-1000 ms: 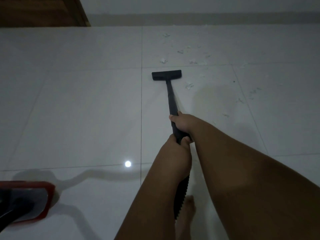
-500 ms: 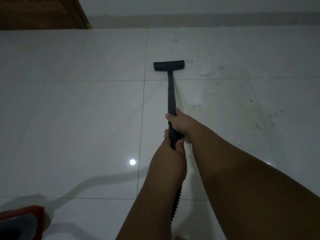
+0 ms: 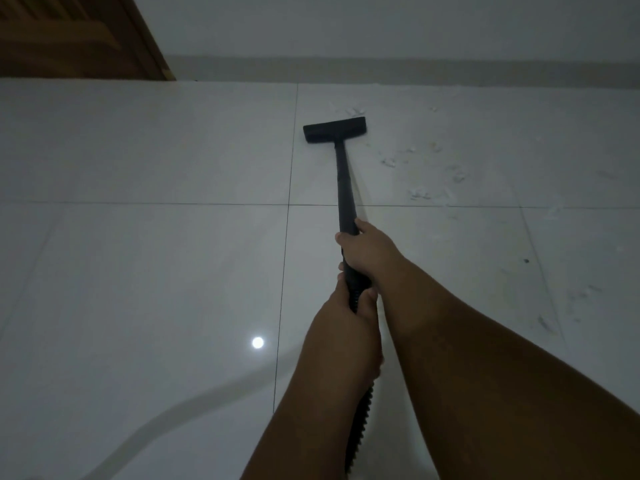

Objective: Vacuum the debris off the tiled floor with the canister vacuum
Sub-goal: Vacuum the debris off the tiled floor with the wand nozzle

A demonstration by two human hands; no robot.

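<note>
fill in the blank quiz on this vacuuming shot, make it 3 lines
1. Of the left hand and right hand, the one nearer the floor head on the wand is the ____.
2. Most white debris lies to the ____ of the wand.
3. The floor head is ____ in colour.
Missing words: right; right; black.

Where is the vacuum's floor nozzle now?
Head view, upper centre: the floor nozzle sits on the far tile, just right of the grout line, with white debris to its right.
</note>
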